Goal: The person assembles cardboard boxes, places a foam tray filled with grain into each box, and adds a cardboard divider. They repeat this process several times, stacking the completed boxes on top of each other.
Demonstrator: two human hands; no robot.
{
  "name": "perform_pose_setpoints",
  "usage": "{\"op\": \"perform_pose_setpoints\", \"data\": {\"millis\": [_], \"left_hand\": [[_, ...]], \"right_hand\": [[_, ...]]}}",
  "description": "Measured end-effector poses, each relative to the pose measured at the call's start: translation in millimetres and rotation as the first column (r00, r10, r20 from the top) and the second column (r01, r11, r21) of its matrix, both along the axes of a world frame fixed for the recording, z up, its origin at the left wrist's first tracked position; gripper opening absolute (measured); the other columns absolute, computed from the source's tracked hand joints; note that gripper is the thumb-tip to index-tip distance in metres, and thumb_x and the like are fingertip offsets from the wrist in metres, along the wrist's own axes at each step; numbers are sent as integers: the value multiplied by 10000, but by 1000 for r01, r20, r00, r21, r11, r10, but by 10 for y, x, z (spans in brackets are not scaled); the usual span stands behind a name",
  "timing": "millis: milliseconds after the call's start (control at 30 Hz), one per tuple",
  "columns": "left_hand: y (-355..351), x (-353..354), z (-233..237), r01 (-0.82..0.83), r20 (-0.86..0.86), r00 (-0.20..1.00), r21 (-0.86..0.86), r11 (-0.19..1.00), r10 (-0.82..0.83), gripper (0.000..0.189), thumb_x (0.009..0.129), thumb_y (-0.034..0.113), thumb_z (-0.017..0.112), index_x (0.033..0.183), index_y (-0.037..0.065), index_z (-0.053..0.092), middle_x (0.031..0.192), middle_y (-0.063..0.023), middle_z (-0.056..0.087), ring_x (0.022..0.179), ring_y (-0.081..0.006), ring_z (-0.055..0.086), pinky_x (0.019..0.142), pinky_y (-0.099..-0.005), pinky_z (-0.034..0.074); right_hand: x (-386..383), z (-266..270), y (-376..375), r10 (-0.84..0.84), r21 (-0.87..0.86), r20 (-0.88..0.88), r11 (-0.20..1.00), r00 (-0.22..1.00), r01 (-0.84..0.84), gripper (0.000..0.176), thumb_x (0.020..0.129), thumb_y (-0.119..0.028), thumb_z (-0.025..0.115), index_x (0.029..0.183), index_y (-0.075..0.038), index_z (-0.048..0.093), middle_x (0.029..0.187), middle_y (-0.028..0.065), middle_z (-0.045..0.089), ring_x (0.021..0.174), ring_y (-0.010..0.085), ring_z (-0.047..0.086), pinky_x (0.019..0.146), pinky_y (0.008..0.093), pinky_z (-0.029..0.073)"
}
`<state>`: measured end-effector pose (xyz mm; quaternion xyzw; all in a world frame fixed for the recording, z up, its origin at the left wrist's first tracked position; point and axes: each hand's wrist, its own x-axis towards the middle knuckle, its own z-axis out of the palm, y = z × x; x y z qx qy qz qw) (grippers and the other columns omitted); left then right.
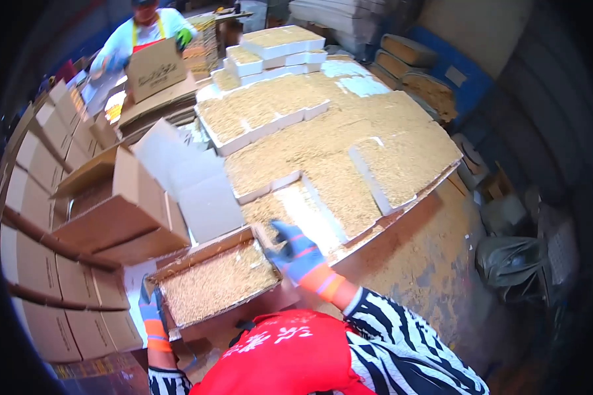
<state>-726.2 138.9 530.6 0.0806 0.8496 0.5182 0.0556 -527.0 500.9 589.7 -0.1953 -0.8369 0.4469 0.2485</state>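
Note:
In front of me an open cardboard box [207, 316] is filled with loose tan, flaky material [217, 283]. My left hand [150, 306], in a blue and orange glove, grips the box's left end. Gloved the same way, my right hand [296, 250] is at the right end, its fingers apart and its palm close against the box's upper right corner. Just beyond it, a white tray [306, 214] shows a bare bottom between trays heaped with the same tan material [339, 194].
Cartons [36, 263] are stacked behind rails at left, beside an open brown carton [135, 204]. White trays [283, 46] are piled at the table's far end. Across from me a person [145, 33] handles a flat carton [157, 71]. Bags [510, 260] stand on the right.

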Motion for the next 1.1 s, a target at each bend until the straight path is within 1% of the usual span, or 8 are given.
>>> {"op": "perform_pose_setpoints", "data": {"millis": [167, 267, 333, 367, 533, 733, 933, 1100], "left_hand": [[0, -114, -134, -59, -92, 994, -5, 998, 59, 467, 885, 133, 569, 1331, 37, 466, 1093, -68, 613, 837, -138, 557, 729, -274, 481], [-237, -260, -414, -55, -102, 994, -121, 991, 42, 480, 886, 122, 567, 1349, 71, 452, 1034, -41, 615, 682, -92, 516, 542, -243, 452], [-277, -217, -319, -47, -82, 996, -245, 969, 27, 484, 889, 117, 568, 1354, 70, 444, 1044, -33, 609, 676, -86, 503, 534, -242, 444], [-214, -175, -281, -12, -2, 1000, 42, 999, 12, 528, 886, 118, 585, 1370, 15, 399, 1256, -72, 517, 1089, -163, 487, 938, -271, 403], [-251, -140, -342, -61, -31, 998, -131, 989, 58, 486, 881, 136, 596, 1330, 16, 455, 1184, -80, 565, 1005, -150, 525, 881, -276, 440], [-30, -6, -208, -111, -26, 994, -177, 978, 108, 465, 860, 178, 618, 1279, 4, 516, 1124, -105, 619, 986, -169, 561, 884, -310, 464], [93, 309, -62, -61, 73, 996, 54, 997, 57, 436, 919, 242, 564, 1265, -19, 519, 1138, -87, 607, 1017, -159, 538, 906, -277, 426], [66, 241, -303, 72, 123, 984, 399, 914, -131, 416, 972, 235, 428, 1295, -24, 474, 1289, -124, 529, 1174, -212, 495, 1009, -285, 367]], "right_hand": [[937, -1226, 2114, -870, -522, -331, 491, 365, 697, 620, 770, -29, 711, 1298, 13, 387, 1157, 110, 500, 917, 188, 542, 832, 310, 477], [1333, -1801, 3064, -928, -752, 199, 61, 314, 657, 774, 745, -379, 760, 1297, -9, 363, 1121, 144, 522, 914, 260, 542, 618, 431, 502], [1304, -2075, 3286, -940, -639, 146, 148, 309, 755, 783, 716, -355, 782, 1309, -56, 368, 1120, 127, 540, 907, 280, 547, 614, 465, 496], [1327, -2154, 3390, -936, -662, 70, 215, 346, 718, 797, 710, -337, 785, 1323, -51, 363, 1140, 111, 538, 933, 280, 545, 638, 477, 500], [1257, -1336, 3000, -936, -765, -83, 280, 341, 581, 620, 766, -139, 726, 1306, -84, 426, 1189, 105, 540, 1037, 262, 536, 849, 434, 488], [1273, -45, 1916, -528, -892, -141, 434, 837, 123, 423, 857, -243, 608, 1237, -73, 538, 1243, 79, 551, 1119, 223, 536, 955, 395, 429], [876, 317, 840, 67, -300, -112, 949, 991, -98, 322, 855, -23, 558, 1177, -5, 546, 1248, 147, 541, 1141, 256, 524, 966, 379, 423], [291, 833, 39, 227, -574, -47, 791, 973, -212, 510, 808, -102, 572, 1281, 49, 458, 1183, 133, 572, 1061, 192, 546, 921, 295, 423]]}}
